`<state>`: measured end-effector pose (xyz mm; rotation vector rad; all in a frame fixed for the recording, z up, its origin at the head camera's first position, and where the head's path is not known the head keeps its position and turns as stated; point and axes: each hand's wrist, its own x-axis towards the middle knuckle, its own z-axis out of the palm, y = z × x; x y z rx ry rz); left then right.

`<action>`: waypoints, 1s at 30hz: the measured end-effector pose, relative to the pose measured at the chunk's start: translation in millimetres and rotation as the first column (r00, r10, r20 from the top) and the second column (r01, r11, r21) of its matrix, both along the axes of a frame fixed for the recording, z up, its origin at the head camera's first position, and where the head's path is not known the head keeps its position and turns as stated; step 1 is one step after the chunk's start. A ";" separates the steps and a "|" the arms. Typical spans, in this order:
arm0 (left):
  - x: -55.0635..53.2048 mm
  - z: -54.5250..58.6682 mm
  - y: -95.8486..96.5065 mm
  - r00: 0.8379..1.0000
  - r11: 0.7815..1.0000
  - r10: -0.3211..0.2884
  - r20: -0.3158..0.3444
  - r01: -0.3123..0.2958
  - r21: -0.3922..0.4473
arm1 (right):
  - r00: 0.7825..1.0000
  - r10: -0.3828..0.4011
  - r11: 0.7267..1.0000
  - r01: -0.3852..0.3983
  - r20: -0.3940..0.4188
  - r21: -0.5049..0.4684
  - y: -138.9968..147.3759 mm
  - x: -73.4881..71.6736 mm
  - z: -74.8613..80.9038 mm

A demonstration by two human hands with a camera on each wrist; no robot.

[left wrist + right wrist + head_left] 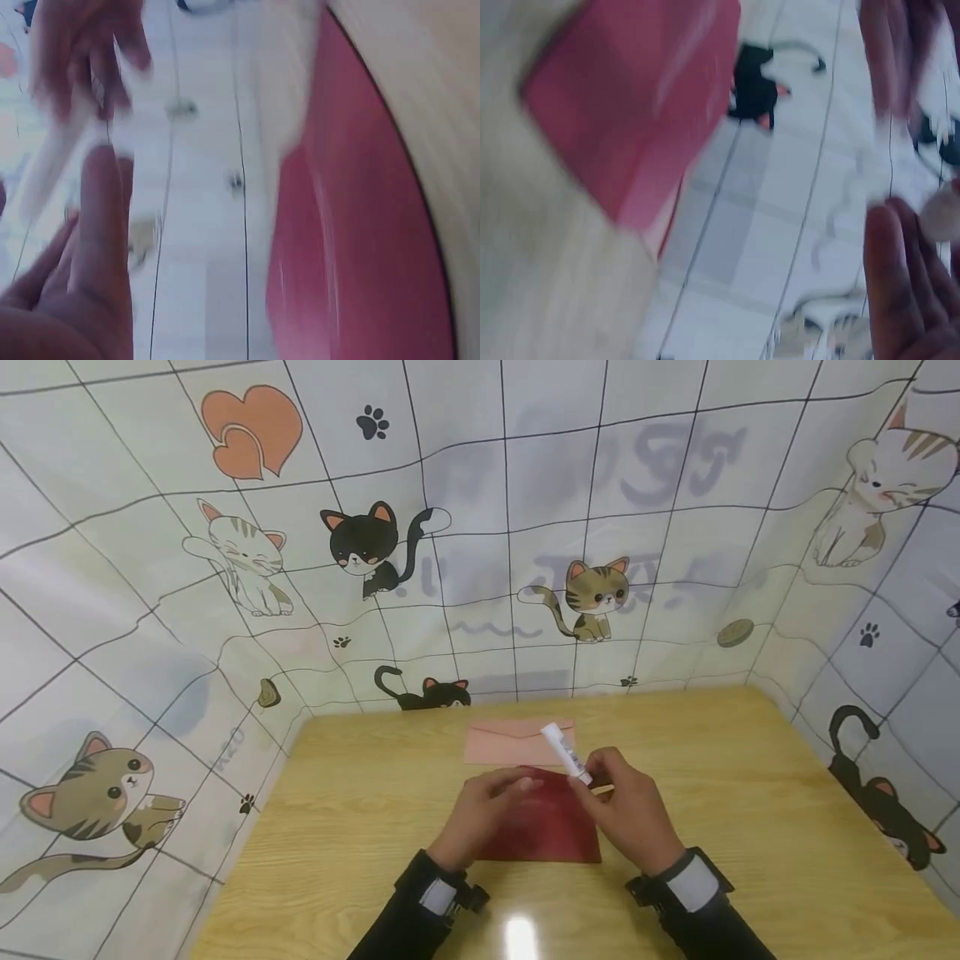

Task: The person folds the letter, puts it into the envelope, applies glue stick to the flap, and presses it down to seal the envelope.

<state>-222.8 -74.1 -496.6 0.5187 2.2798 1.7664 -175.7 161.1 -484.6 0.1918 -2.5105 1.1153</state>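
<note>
My right hand (633, 810) holds a white glue stick (564, 752) near its lower end, between thumb and fingers. The stick tilts up to the left, with dark print on its side. To the left, my left hand (480, 814) is above the left part of a dark red envelope (555, 831). Nothing shows in its grasp, and its fingers (101, 217) look fairly straight in the left wrist view. The red envelope (637, 97) lies on the table below both hands, its flap side partly covered by the left hand. Both wrist views are blurred.
A pale pink envelope (498, 748) lies behind the red one, partly covered by the glue stick. The wooden table (360, 827) reaches back to a white curtain (480, 527) with cat prints, which also stands along the left and right sides.
</note>
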 end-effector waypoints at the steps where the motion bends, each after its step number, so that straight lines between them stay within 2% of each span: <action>1: 1.4 0.3 7.9 0.999 0.997 -0.014 0.051 0.010 0.079 | 1.000 -0.001 1.000 0.000 -0.022 -0.010 -6.9 1.7 -2.1; 3: 4.4 0.1 20.8 0.992 0.979 -0.020 0.123 -0.005 0.205 | 0.997 -0.018 1.000 0.017 -0.076 -0.013 -19.4 5.0 -8.3; 6: 7.9 -0.9 32.6 0.984 0.947 0.013 0.178 -0.069 0.315 | 0.985 -0.059 0.998 0.061 -0.159 0.003 -32.6 8.5 -16.9; 8: 8.3 -1.9 36.7 0.980 0.929 0.037 0.193 -0.105 0.354 | 0.977 -0.065 0.997 0.071 -0.205 0.019 -37.2 8.9 -21.3; 11: 6.8 -2.1 38.5 0.981 0.923 0.065 0.183 -0.129 0.364 | 0.971 -0.031 0.999 0.038 -0.237 0.023 -39.1 7.6 -25.2; 14: 4.7 -0.1 37.3 0.986 0.931 0.062 0.155 -0.113 0.346 | 0.979 0.023 0.999 -0.030 -0.204 -0.031 -36.6 7.0 -27.5; 16: 4.1 1.8 35.7 0.990 0.937 0.041 0.138 -0.086 0.338 | 0.987 0.079 0.986 -0.098 -0.139 -0.135 -33.5 6.8 -28.7; 17: 4.1 2.7 34.9 0.990 0.937 0.023 0.137 -0.069 0.342 | 0.987 0.127 0.965 -0.146 -0.102 -0.216 -31.7 6.8 -29.3; 18: 4.2 3.4 34.3 0.991 0.935 0.004 0.136 -0.052 0.350 | 0.980 0.188 0.929 -0.198 -0.064 -0.313 -30.0 6.7 -29.8; 19: 4.3 4.0 33.7 0.991 0.933 -0.017 0.135 -0.033 0.358 | 0.968 0.250 0.877 -0.239 -0.027 -0.416 -28.4 6.6 -30.3; 20: 4.3 4.4 33.4 0.990 0.932 -0.038 0.134 -0.014 0.363 | 0.948 0.319 0.810 -0.272 0.003 -0.519 -26.9 6.5 -31.0; 21: 4.3 4.7 33.2 0.990 0.930 -0.056 0.132 0.004 0.368 | 0.920 0.392 0.724 -0.296 0.019 -0.624 -25.7 6.4 -31.5; 22: 4.3 4.7 32.9 0.989 0.927 -0.076 0.129 0.023 0.373 | 0.884 0.466 0.622 -0.310 0.022 -0.719 -24.7 6.5 -32.1; 24: 3.9 4.6 32.8 0.984 0.921 -0.125 0.123 0.070 0.382 | 0.799 0.602 0.386 -0.303 -0.012 -0.871 -23.7 6.9 -33.0; 26: 3.5 3.8 32.8 0.977 0.917 -0.179 0.117 0.123 0.379 | 0.700 0.707 0.141 -0.277 -0.099 -0.951 -23.0 7.5 -34.1; 27: 3.3 3.1 32.9 0.972 0.914 -0.202 0.116 0.144 0.379 | 0.649 0.746 0.028 -0.260 -0.153 -0.965 -22.8 7.8 -34.5; 28: 3.5 2.6 32.9 0.969 0.911 -0.220 0.115 0.162 0.380 | 0.607 0.770 -0.056 -0.242 -0.196 -0.969 -22.7 8.3 -34.8; 29: 3.8 2.3 32.8 0.967 0.910 -0.228 0.116 0.169 0.379 | 0.580 0.785 -0.106 -0.222 -0.219 -0.969 -22.8 8.6 -35.0; 30: 4.3 1.7 32.6 0.967 0.911 -0.225 0.118 0.166 0.377 | 0.573 0.790 -0.105 -0.222 -0.217 -0.969 -23.0 9.0 -34.8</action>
